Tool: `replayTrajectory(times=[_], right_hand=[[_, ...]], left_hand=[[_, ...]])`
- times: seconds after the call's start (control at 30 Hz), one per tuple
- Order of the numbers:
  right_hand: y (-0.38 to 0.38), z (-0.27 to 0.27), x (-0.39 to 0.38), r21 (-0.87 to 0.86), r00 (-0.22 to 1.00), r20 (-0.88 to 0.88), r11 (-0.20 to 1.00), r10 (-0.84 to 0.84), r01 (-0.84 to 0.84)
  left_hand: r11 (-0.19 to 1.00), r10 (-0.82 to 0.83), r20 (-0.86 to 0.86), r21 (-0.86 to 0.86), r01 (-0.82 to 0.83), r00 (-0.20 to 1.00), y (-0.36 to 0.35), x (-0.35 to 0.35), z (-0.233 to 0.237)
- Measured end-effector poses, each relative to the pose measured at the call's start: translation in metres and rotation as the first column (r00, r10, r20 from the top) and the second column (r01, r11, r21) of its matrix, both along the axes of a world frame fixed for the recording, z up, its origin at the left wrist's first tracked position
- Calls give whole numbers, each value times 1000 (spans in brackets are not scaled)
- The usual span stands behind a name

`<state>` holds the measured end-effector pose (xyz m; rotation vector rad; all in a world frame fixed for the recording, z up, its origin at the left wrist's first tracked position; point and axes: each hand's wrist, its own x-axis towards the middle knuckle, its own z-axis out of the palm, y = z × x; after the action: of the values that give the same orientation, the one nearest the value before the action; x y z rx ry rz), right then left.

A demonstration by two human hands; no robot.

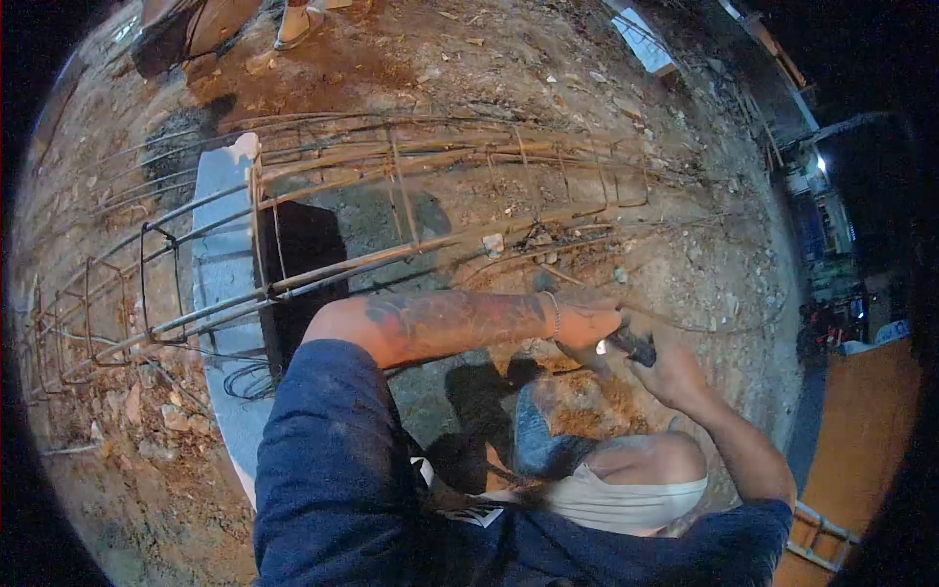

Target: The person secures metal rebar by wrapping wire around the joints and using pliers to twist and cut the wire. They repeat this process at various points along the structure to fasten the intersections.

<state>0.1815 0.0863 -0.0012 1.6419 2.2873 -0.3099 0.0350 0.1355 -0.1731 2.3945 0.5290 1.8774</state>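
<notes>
My tattooed left forearm reaches across to the right, a bracelet at its wrist. At its end, my left hand is closed beside a small dark object; what its fingers hold is too blurred to make out. My right hand comes from the lower right, its fingers closed round the dark object. The two hands nearly meet over the dirt ground. Left of them and farther forward lies a long cage of rusty steel bars with bent hoops, resting over a pale blue-grey slab.
Thin black wire lies coiled on the slab. Another person's foot stands at the top. A white block is at the upper right, an orange-brown panel at the right, and a small ladder-like frame below it.
</notes>
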Motion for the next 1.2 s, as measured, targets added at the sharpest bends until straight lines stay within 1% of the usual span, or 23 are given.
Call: replayTrajectory(times=[0.03,0.07,0.1,0.13,0.17,0.2,0.27,0.37,0.43,0.5,0.53,0.57,0.6,0.63,0.67,0.7,0.73,0.77,0.8,0.83,0.9,1.13,1.2], right_hand=[[1,-10,16,-8,1000,-19,1000,-9,8],[2,-22,33,-102,998,-17,993,64,-65],[3,-36,50,-191,990,-26,972,135,-138],[3,-53,67,-110,937,-175,940,301,-323],[3,-56,70,-101,934,-202,942,294,-319],[3,-57,67,-96,886,-201,892,417,-442],[17,-87,85,-18,695,-242,713,677,-701],[42,-119,97,-35,569,-229,577,790,-816],[56,-139,104,-54,613,-311,631,726,-774],[75,-175,123,33,563,-450,643,693,-765],[85,-202,141,147,491,-515,637,702,-757],[97,-226,155,141,485,-544,645,684,-751],[110,-247,167,25,586,-502,688,636,-726],[115,-259,176,-93,680,-443,724,584,-683],[114,-255,176,-5,748,-341,795,569,-607],[114,-243,168,99,809,-234,841,539,-532],[118,-230,154,-54,864,-438,953,247,-299],[121,-214,138,117,737,-625,964,258,-238],[123,-199,124,265,568,-770,955,292,-132],[129,-189,113,258,566,-773,958,285,-129],[141,-174,96,428,316,-822,880,473,-205],[146,-153,77,592,180,-684,683,706,-429],[142,-157,77,582,131,-742,729,657,-360]], left_hand=[[829,-349,-313,-543,135,883,-7,2,22],[403,-733,-335,-915,-19,592,-13,5,38],[398,-744,-344,-917,-34,573,-13,13,29],[414,-784,-343,-910,25,518,-13,19,14],[424,-818,-343,-902,81,462,-10,23,-2],[421,-821,-355,-905,54,448,-2,30,-13],[354,-702,-208,-932,80,681,2,43,-41],[289,-375,12,-949,129,927,1,33,-89],[276,-82,145,-947,163,986,17,23,-113],[274,211,255,-942,193,944,22,8,-112],[204,220,292,-947,248,931,26,4,-99],[129,234,332,-942,309,914,34,5,-48],[95,235,315,-949,301,920,42,7,-32],[54,284,577,-807,588,766,50,10,-22],[43,344,773,-579,814,532,56,16,-13],[31,349,766,-585,810,540,61,24,-2],[68,362,831,-475,878,422,65,30,9],[111,369,883,-352,929,291,69,37,20],[132,498,824,-379,916,269,70,43,30],[127,504,820,-382,915,272,73,45,29],[144,336,926,-233,962,174,77,49,29],[207,473,835,-416,886,282,58,53,55],[184,457,819,-469,864,348,53,46,45]])
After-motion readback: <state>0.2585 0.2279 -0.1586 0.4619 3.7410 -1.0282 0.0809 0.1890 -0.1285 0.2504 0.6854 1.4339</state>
